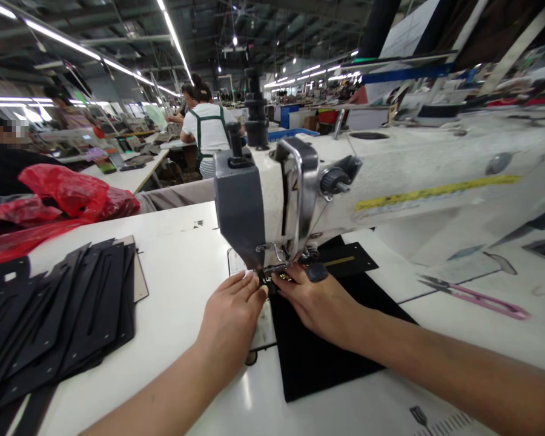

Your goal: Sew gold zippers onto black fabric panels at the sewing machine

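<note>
A white and grey sewing machine [238, 200] stands over the white table. Under its needle area lies black fabric [318, 357], with a black strip [356, 259] bearing a yellow line on top. My left hand [234, 309] is just left of the presser foot, fingers together and fingertips on the edge of the black piece; whether they pinch it is hidden. My right hand [320, 300] rests on the black fabric to the right of the foot, its fingers stretched toward the needle area beside a small gold-coloured detail.
Stacked black pieces [68, 321] lie at the left, below a red plastic bag [77, 194]. Pink-handled thread snips [485, 300] lie at the right. A person [209, 130] in a white top and green straps works farther back; another sits at far left.
</note>
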Action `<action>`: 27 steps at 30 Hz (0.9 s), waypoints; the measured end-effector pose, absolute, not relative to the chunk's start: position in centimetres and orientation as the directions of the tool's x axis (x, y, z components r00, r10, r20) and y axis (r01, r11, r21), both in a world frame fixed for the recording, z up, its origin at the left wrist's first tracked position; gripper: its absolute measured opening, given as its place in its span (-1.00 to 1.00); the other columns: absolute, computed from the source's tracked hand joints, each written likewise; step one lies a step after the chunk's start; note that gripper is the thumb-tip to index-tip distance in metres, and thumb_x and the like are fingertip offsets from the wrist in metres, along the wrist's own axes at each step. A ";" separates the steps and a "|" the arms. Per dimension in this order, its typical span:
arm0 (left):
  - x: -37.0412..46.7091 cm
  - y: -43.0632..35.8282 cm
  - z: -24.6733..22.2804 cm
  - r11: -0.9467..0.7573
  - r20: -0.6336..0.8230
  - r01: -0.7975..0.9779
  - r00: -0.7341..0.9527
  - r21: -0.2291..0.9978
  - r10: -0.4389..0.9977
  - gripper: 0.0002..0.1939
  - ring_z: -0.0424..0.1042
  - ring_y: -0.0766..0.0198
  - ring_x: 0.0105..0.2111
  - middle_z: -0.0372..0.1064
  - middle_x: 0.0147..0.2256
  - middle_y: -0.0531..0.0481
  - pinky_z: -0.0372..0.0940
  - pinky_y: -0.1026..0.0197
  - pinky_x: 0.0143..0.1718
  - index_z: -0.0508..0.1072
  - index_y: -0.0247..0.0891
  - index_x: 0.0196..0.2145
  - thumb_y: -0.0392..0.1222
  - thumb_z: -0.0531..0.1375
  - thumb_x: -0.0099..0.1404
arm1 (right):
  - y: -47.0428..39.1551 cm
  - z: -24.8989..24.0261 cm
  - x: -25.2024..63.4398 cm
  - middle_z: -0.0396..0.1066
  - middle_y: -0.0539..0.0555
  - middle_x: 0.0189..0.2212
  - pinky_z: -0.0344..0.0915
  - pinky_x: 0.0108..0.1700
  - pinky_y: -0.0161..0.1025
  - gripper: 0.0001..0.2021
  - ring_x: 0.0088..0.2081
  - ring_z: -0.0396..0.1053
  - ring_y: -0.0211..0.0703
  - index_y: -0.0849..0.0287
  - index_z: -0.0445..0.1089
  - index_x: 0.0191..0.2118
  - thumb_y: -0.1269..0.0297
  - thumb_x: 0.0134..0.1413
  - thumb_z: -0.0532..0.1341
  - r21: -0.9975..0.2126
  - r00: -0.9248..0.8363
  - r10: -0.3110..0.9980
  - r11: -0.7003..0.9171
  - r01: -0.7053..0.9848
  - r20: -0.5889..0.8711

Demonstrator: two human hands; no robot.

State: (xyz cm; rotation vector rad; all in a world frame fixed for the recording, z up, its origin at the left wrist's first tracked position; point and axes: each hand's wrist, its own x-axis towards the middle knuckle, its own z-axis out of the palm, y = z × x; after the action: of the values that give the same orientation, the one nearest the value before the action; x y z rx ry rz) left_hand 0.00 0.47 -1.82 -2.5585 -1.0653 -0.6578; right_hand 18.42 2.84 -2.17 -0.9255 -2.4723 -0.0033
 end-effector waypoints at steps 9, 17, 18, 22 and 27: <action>0.0 1.0 -2.4 -0.668 0.558 0.738 0.597 -0.098 0.577 -0.81 0.47 0.14 -0.21 0.48 -0.25 -0.18 0.36 0.06 -0.08 0.45 -0.37 -0.33 -0.39 0.03 0.28 | 2.8 -2.3 18.1 0.37 0.20 -0.13 0.26 -0.05 -0.13 -0.76 -0.12 0.31 -0.03 0.27 0.38 -0.22 0.58 0.04 0.04 -0.175 -0.623 0.658 0.734 0.656 0.424; -0.2 1.2 -2.6 -0.659 0.573 0.750 0.563 -0.051 0.596 -0.82 0.47 0.17 -0.22 0.48 -0.24 -0.12 0.34 0.07 -0.06 0.43 -0.34 -0.33 -0.39 0.03 0.29 | 2.8 -2.4 17.9 0.41 0.17 -0.17 0.27 -0.04 -0.14 -0.75 -0.14 0.34 -0.04 0.25 0.38 -0.21 0.58 0.06 0.03 -0.206 -0.600 0.658 0.733 0.648 0.456; -0.2 1.2 -2.6 -0.659 0.572 0.751 0.562 -0.049 0.598 -0.81 0.47 0.17 -0.21 0.48 -0.24 -0.12 0.34 0.07 -0.05 0.43 -0.33 -0.33 -0.39 0.02 0.30 | 2.8 -2.4 17.9 0.41 0.18 -0.17 0.28 -0.05 -0.14 -0.76 -0.14 0.35 -0.04 0.25 0.38 -0.23 0.57 0.07 0.02 -0.207 -0.599 0.655 0.736 0.645 0.460; -0.4 1.1 -2.7 -0.668 0.566 0.741 0.580 -0.068 0.586 -0.78 0.47 0.15 -0.19 0.48 -0.23 -0.15 0.34 0.06 -0.06 0.43 -0.35 -0.32 -0.36 -0.01 0.33 | 2.7 -2.3 17.8 0.42 0.17 -0.20 0.29 -0.06 -0.14 -0.76 -0.16 0.36 -0.06 0.24 0.38 -0.25 0.57 0.08 0.01 -0.239 -0.601 0.646 0.749 0.618 0.470; -0.3 0.7 -2.8 -0.681 0.584 0.731 0.574 -0.049 0.574 -0.80 0.46 0.15 -0.18 0.47 -0.22 -0.16 0.34 0.07 -0.06 0.44 -0.35 -0.31 -0.37 0.01 0.31 | 2.5 -2.1 17.8 0.42 0.14 -0.27 0.30 -0.07 -0.15 -0.73 -0.18 0.36 -0.09 0.22 0.37 -0.21 0.59 0.08 -0.01 -0.295 -0.607 0.636 0.766 0.571 0.477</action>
State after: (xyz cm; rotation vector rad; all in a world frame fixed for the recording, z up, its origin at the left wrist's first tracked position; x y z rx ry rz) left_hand -0.32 0.69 -2.82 -2.5234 -1.0748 -0.7851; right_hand 17.77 2.49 -2.10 -0.9004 -2.3894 0.1502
